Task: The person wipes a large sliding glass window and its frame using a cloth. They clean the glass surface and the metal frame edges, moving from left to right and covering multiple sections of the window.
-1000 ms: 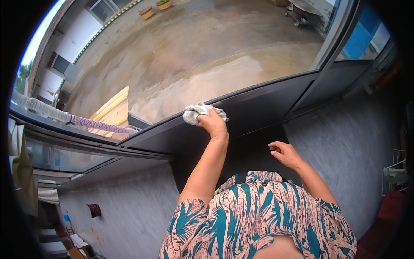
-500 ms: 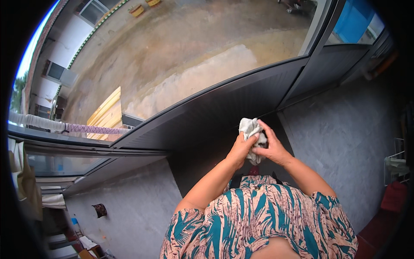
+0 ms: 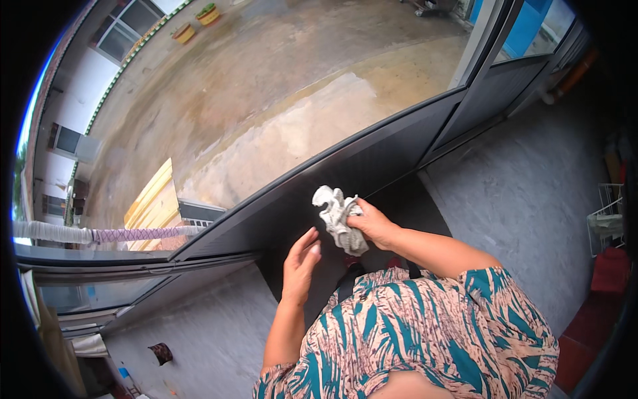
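Cloth [image 3: 337, 219] first: a crumpled grey-white rag, bunched in the person's right hand [image 3: 372, 225] a little right of the frame's centre, held up in front of the dark window sill [image 3: 292, 206] and not pressed against it. The right fingers are curled tight round the lower part of the rag, while its loose folds stick out above the knuckles.

The left hand [image 3: 299, 266] sits just below and to the left of the rag, apart from it, palm turned toward the dark panel under the sill, fingers straight and close together, holding nothing.

A second ago the left hand had the rag up on the sill while the right hung free below; half a second ago both hands met round it in front of the chest. Now the rag has passed over to the right hand and the left has let go. My reading is that wiping has paused for a change of grip, with the rag being regathered before it goes back to a surface.

Beyond the sill, the big window pane [image 3: 266, 100] fills the upper half of the frame, showing a wet concrete yard. A patterned teal and pink garment [image 3: 432, 332] fills the lower right.
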Demonstrator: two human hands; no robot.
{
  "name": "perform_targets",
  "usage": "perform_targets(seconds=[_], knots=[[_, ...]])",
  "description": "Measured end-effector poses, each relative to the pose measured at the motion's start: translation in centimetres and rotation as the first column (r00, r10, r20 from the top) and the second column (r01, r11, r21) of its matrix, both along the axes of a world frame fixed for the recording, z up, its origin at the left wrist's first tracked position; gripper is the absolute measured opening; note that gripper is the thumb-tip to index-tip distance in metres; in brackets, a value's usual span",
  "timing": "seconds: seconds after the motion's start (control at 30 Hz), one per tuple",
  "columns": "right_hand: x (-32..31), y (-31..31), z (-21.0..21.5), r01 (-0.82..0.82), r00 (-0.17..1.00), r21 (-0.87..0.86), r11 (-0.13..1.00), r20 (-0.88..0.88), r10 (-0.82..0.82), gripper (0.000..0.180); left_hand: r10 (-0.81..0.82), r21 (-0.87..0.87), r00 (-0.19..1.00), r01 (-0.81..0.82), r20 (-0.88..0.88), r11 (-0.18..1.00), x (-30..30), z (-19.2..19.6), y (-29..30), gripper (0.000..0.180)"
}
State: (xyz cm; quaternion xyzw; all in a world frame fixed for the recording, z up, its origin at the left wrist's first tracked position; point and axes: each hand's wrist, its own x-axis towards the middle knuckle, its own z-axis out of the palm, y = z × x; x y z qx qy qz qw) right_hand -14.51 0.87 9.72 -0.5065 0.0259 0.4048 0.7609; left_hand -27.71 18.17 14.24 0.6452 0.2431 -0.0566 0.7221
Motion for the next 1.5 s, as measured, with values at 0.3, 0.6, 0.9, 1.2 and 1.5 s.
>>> perform_targets(seconds=[0.3, 0.6, 0.9, 1.2, 1.5], knots=[[-0.6, 14.7, -1.5, -0.138, 0.956, 0.266, 0.954, -0.215, 0.198, 0.026, 0.415, 0.045, 0.902, -0.412, -0.117, 0.91, -6.4, -3.3, 5.7, 0.035], [2.9, 9.7, -0.4, 0.292, 0.896, 0.359, 0.887, -0.427, -0.123, 0.024, 0.222, 0.162, 0.975, -0.218, -0.005, 0.962, -0.3, -3.9, 7.0, 0.03], [10.4, -1.3, -3.7, 0.553, 0.829, 0.37, 0.747, -0.338, -0.446, 0.025, -0.098, 0.206, 0.966, 0.049, 0.238, 0.977, 6.9, -3.6, 6.5, 0.023], [14.5, -7.2, -7.1, 0.783, 0.621, 0.093, 0.615, -0.154, -0.768, 0.01, -0.365, 0.539, 0.841, 0.107, 0.399, 0.835, 11.2, -3.4, 5.8, 0.02], [12.1, -6.3, -7.5, 0.864, 0.503, 0.031, 0.502, -0.106, -0.858, 0.024, -0.19, 0.341, 0.924, 0.071, 0.331, 0.937, 10.5, -4.2, 11.0, 0.02]])
